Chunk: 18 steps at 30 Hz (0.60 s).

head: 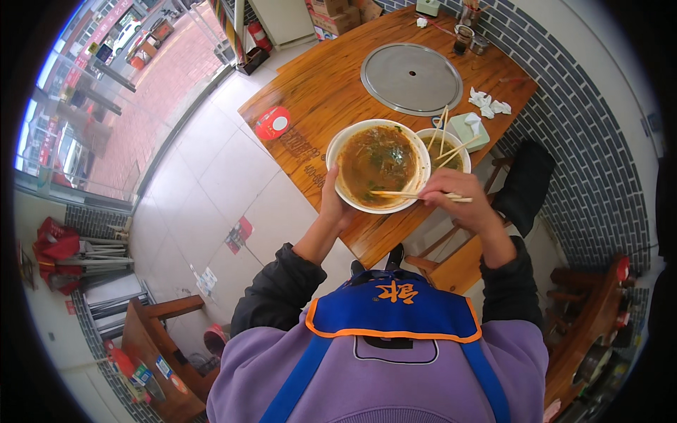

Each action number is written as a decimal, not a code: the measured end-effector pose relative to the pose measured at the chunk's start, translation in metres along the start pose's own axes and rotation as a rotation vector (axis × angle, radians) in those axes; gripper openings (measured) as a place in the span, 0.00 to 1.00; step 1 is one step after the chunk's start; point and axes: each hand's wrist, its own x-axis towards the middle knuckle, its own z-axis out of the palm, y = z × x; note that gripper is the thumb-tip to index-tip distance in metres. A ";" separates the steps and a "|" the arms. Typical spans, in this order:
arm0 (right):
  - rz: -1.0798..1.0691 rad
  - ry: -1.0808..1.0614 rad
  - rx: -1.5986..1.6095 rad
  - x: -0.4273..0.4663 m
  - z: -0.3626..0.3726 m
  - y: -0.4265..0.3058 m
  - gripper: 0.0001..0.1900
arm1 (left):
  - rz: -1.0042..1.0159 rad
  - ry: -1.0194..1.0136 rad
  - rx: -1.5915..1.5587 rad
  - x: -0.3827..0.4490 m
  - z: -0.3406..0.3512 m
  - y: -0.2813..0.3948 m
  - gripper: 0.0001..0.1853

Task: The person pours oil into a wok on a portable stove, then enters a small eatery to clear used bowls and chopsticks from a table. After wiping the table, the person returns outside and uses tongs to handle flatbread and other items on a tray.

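My left hand (337, 203) grips the left rim of a large white bowl (334, 153) of brown soup (378, 161) with green bits floating in it. In my right hand (460, 195) is a pair of wooden chopsticks (394, 194), their tips at the soup near the bowl's lower edge. Those fingers are also close to the bowl's right rim; whether they touch it is unclear. A smaller white bowl (466, 157) of soup stands just behind on the right, partly covered by the large one. More chopsticks (459, 152) lie across it.
The wooden table (312, 95) carries a round metal cover (412, 79), a green tissue box (468, 132), crumpled tissues (489, 103), a red disc (273, 122) and a dark condiment jar (463, 39). A wooden chair (455, 264) and black cloth (526, 185) are at right, by the brick-patterned wall (597, 132).
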 end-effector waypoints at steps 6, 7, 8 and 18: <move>-0.010 0.146 -0.042 -0.002 0.034 0.017 0.06 | 0.009 0.018 0.028 0.006 0.002 -0.007 0.34; 0.006 0.179 -0.059 -0.005 0.034 0.020 0.06 | 0.012 0.011 0.028 0.006 0.003 -0.009 0.34; -0.011 0.208 -0.086 -0.010 0.033 0.023 0.06 | 0.014 0.004 0.028 0.007 0.004 -0.010 0.34; 0.124 0.776 0.227 -0.090 -0.013 0.058 0.15 | -0.183 0.012 0.139 0.019 0.009 -0.009 0.35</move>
